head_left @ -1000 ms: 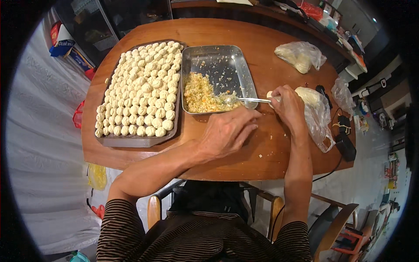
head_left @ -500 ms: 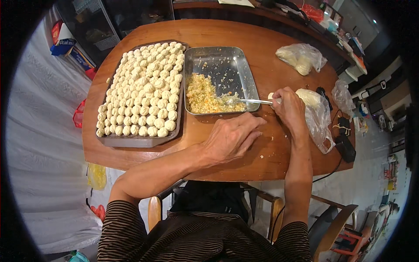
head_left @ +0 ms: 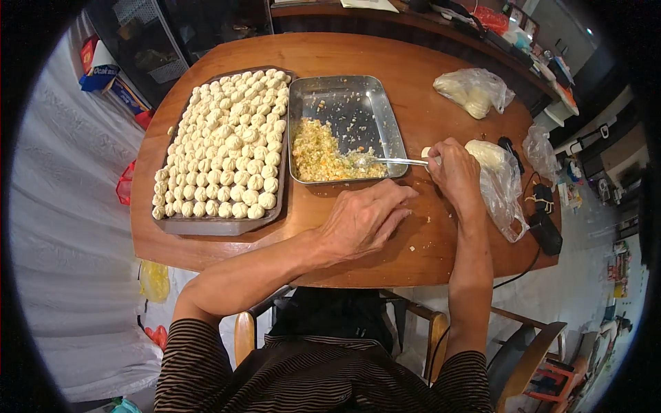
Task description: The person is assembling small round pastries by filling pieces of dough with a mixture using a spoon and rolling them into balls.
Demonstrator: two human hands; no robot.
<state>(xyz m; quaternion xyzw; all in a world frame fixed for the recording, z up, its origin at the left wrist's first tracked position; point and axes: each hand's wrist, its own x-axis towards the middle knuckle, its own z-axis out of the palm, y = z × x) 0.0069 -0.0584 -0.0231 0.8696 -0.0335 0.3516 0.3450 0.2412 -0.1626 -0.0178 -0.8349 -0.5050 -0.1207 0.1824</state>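
Observation:
My right hand (head_left: 454, 171) is closed at the handle end of a metal spoon (head_left: 399, 161), its fingertips partly hidden. The spoon's bowl lies in a crumbly yellow and orange filling (head_left: 318, 153), and its handle crosses the rim of a metal tray (head_left: 394, 113). A small pale dough piece (head_left: 425, 151) shows beside the right fingertips. In front of the tray, my left hand (head_left: 365, 219) hovers or rests palm down, its fingers bent and apart, nothing visible between them. Rows of small pleated dough buns (head_left: 224, 148) cover a dark tray on the left.
Plastic bags of pale dough lie on the wooden table (head_left: 344, 51), one bag (head_left: 475, 91) at the back right and another bag (head_left: 497, 180) beside my right hand. A black adapter (head_left: 545, 234) with a cable sits near the right edge. Chairs stand close in front.
Almost nothing differs. The whole view has shifted very slightly, and both hands and the spoon keep nearly the same places.

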